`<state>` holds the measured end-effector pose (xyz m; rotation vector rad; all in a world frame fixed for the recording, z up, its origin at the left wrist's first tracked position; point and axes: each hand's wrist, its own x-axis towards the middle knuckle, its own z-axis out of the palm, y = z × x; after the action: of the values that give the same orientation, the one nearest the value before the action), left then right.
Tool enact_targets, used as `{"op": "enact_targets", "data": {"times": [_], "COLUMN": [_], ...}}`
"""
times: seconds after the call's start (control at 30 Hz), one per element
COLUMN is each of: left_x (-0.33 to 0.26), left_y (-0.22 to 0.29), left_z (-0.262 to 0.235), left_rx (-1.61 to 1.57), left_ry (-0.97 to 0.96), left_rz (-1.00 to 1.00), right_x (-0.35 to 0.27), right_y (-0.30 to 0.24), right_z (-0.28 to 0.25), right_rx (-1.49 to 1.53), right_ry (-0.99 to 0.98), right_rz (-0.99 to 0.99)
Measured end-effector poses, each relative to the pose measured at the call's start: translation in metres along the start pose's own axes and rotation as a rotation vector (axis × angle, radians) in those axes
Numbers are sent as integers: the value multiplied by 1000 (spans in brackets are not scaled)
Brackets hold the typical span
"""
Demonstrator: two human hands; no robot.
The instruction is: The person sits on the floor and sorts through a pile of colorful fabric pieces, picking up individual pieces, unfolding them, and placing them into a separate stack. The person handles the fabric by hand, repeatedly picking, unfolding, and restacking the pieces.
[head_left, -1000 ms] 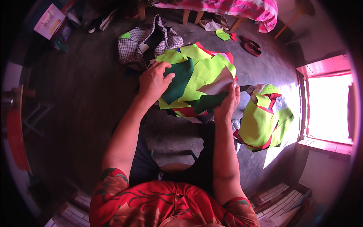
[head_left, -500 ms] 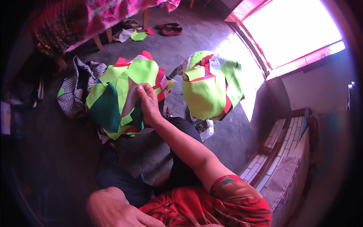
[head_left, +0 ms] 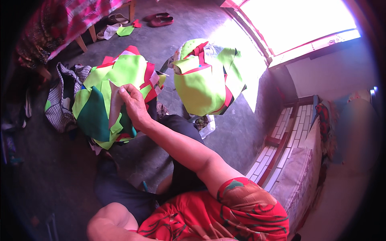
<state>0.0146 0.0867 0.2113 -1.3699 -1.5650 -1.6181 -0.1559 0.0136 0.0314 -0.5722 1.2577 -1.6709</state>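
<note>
My right hand (head_left: 134, 105) reaches out over a heap of fabric scraps (head_left: 128, 70), thumb and fingers pinched on the edge of a greyish-mauve fabric piece (head_left: 115, 105). The piece stands on its narrow side, its tip pointing up. Beneath and around it lie lime-green, red and dark green scraps (head_left: 95, 112). My bent left arm (head_left: 110, 221) shows at the lower edge, its hand out of view.
A bulky lime-green and red fabric bundle (head_left: 201, 86) stands right of the heap. Checked cloth (head_left: 60, 104) lies left. Dark red shoes (head_left: 161, 20) rest on the floor farther off. A slatted bench (head_left: 277, 148) is at right, under a bright opening (head_left: 297, 24).
The view has shifted, so the heap and bundle sit farther left and slightly higher. My right hand keeps its pinch on the greyish-mauve piece. My left hand has gone from view.
</note>
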Motion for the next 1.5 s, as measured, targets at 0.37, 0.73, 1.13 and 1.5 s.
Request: {"op": "enact_targets", "data": {"times": [0.37, 0.73, 1.13, 1.5], "left_x": [-5, -4, 5, 5], "left_y": [24, 27, 17, 16], "left_z": [39, 16, -7, -15], "left_rx": [126, 61, -1, -7], "left_ry": [190, 117, -80, -111], "left_rz": [-241, -259, -284, -283], "right_x": [-1, -1, -4, -4], "right_y": [6, 8, 5, 11], "right_z": [13, 11, 17, 11], "right_rx": [6, -50, -26, -17], "right_ry": [-59, -63, -88, -88], "right_rz": [63, 45, 62, 24]}}
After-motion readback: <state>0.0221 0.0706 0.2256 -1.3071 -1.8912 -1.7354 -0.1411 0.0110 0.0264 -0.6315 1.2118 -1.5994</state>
